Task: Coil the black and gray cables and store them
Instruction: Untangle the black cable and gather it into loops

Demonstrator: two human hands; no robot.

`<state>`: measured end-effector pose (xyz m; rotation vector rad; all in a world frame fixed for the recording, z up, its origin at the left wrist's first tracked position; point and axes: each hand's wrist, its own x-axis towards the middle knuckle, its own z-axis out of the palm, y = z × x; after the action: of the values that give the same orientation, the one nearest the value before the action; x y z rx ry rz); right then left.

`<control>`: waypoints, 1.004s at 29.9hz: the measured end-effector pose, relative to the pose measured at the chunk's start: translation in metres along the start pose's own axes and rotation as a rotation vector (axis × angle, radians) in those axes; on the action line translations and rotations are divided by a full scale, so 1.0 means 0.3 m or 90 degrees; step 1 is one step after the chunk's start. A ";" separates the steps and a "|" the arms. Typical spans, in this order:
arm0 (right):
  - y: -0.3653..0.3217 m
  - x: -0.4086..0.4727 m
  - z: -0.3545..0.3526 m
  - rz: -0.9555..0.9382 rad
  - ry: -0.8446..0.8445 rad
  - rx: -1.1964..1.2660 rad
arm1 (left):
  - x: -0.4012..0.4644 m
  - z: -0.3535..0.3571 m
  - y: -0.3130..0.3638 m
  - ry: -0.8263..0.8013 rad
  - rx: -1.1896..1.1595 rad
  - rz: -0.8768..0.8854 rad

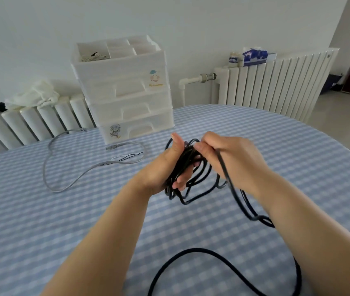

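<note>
My left hand (165,167) holds a bundle of several loops of the black cable (193,184) above the table. My right hand (231,159) pinches a strand of the same cable at the top of the bundle. The loose rest of the black cable runs down past my right wrist and lies in a wide curve near the table's front edge. The gray cable (67,178) lies uncoiled on the table to the left, its plug end close to the drawer unit. A white plastic drawer unit (127,97) with open top compartments stands at the table's back edge.
The table has a blue-and-white checked cloth (41,231). A thin black-and-white twist tie (127,157) lies beside the gray cable. White radiators (276,82) line the wall behind, with a cloth on the left one and tissue packs on the right one.
</note>
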<state>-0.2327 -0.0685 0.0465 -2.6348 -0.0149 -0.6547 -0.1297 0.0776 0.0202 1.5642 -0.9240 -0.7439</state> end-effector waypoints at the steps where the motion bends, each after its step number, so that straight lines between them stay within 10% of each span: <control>1: 0.011 0.006 -0.002 0.049 -0.007 0.028 | -0.001 0.002 0.002 -0.047 -0.016 0.014; 5: 0.057 0.035 0.005 0.112 -0.030 0.060 | -0.009 -0.007 0.016 -0.138 -0.035 -0.008; 18: 0.095 0.036 0.012 0.107 -0.268 0.353 | -0.024 -0.077 0.067 0.127 -0.413 -0.001; 27: 0.045 -0.005 0.094 0.187 -0.396 0.859 | -0.023 -0.017 0.086 -0.222 -0.667 0.056; 30: 0.004 -0.015 0.098 0.149 -0.290 0.931 | -0.022 -0.026 0.080 -0.245 -0.671 0.062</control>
<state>-0.2234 -0.0572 0.0205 -1.2590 -0.2197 0.1136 -0.1304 0.0854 0.0451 0.4529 -0.6684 -1.2204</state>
